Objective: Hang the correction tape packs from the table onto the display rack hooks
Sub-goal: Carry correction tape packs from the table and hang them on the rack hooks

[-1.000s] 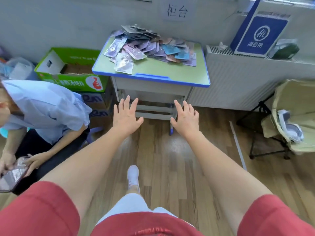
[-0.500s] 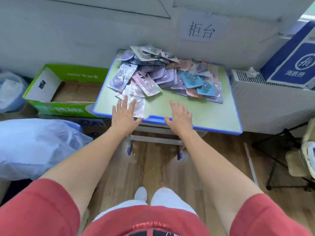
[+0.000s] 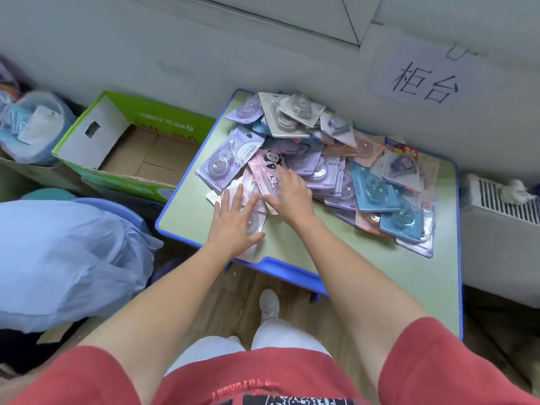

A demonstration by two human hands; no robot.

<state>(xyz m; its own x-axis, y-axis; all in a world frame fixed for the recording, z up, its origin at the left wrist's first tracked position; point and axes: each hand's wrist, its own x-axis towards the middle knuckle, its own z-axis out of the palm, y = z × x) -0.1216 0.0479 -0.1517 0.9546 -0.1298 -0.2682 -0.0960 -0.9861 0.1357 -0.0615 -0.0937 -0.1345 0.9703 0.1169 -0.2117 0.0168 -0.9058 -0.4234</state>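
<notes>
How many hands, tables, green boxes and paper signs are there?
Hands: 2 (left hand, right hand)
Table: 1
Green box: 1
Paper sign: 1
Total: 5

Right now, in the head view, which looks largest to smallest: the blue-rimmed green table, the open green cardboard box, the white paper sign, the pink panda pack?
1. Blue-rimmed green table.
2. Open green cardboard box.
3. White paper sign.
4. Pink panda pack, partly under the right hand.
</notes>
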